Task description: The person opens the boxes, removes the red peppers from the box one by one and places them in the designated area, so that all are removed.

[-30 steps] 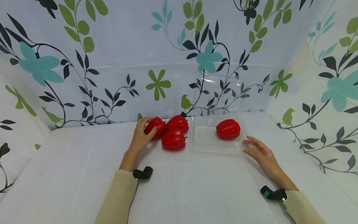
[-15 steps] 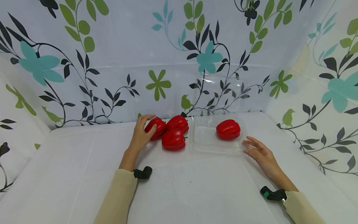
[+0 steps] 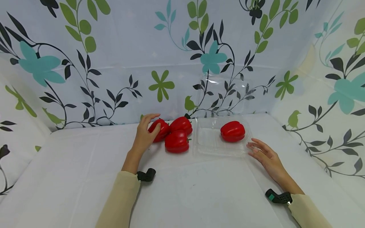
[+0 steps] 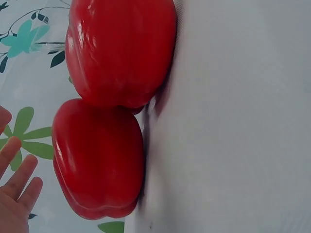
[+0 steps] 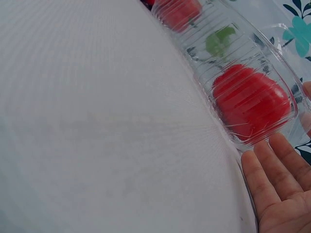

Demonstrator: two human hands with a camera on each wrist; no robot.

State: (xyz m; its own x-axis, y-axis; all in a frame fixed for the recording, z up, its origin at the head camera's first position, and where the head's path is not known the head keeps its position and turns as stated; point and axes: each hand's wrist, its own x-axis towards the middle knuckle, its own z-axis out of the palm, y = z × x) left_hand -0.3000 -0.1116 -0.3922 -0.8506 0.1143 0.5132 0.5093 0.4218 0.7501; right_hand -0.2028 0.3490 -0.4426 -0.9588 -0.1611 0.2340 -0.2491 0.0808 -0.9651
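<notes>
My left hand (image 3: 144,134) is at the leftmost red bell pepper (image 3: 162,129), its fingers raised and spread. In the left wrist view the fingers (image 4: 18,182) stand apart from that pepper (image 4: 99,160). Two more bell peppers sit against it: one behind on the right (image 3: 181,125) and one in front (image 3: 176,142). My right hand (image 3: 266,158) is at the right edge of a clear plastic clamshell box (image 3: 208,150), fingers extended and touching its side. Inside the box, toward the right, lies another bell pepper (image 3: 232,131).
The box's transparent lid (image 3: 225,91) stands upright against the patterned back cloth (image 3: 122,57). White cloth covers the table (image 3: 194,193). A patterned side cloth (image 3: 336,133) rises on the right.
My left hand's fingers have lifted and opened slightly, moving up and away from the leftmost pepper. The right hand, the box and the peppers stay where they were.
</notes>
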